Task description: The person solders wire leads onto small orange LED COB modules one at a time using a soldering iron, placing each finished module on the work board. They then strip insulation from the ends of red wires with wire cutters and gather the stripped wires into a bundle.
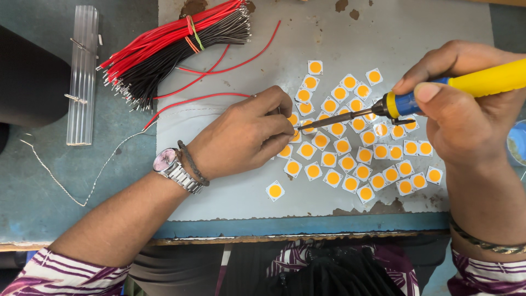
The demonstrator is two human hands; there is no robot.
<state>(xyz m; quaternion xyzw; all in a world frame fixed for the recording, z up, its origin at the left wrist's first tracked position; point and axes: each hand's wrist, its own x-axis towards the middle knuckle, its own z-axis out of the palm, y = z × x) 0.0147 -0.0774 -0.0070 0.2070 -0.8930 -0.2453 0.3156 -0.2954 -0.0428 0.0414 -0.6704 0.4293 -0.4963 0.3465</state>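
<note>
Clear plastic tube (83, 74) lay far left, upright on blue bench. Bundle of red and black wires (170, 46) sat next, ends fanned toward tube. Thin solder wire (71, 183) trailed below. Left hand (241, 134) rested on grey mat (230, 192), fingers pinched together, maybe on red wire (197, 100); hard to tell. Small square chip (302, 127) sat just right of fingertips. Soldering iron (433, 93) pointed left at it, long way across, gripped tight by right hand (466, 118). More chips (372, 159) crowded around.
</note>
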